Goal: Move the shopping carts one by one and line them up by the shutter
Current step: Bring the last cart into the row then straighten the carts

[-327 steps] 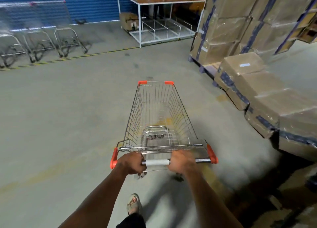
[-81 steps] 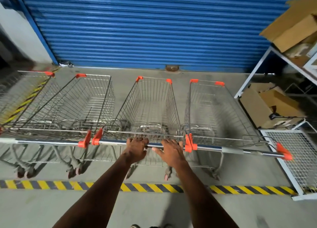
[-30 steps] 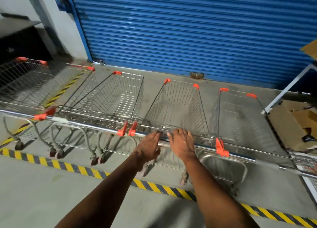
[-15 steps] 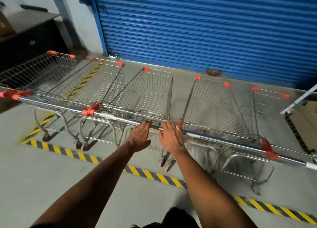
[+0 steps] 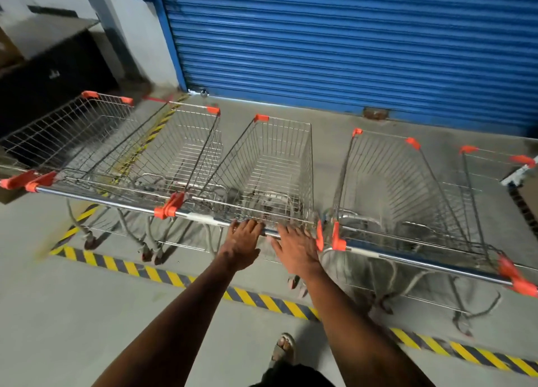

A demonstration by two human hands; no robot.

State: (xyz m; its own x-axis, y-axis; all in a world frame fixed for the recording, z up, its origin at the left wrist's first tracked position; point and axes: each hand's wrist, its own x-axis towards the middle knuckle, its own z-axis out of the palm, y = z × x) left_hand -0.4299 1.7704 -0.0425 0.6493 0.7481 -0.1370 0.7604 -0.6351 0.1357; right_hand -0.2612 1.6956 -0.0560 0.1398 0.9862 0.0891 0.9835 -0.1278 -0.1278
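both flat hands, left (image 5: 243,239) and right (image 5: 295,248), rest on cart handle (image 5: 221,222)

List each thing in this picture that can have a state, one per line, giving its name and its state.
Shutter: rolled fully down.
Carts: five side by side facing the shutter, baskets empty.
Middle cart handle: under both hands.
Left hand: fingers laid over the handle, not clenched.
Right hand: flat and open on the handle.

yellow-black floor stripe (image 5: 256,299); dark cabinet (image 5: 52,81)
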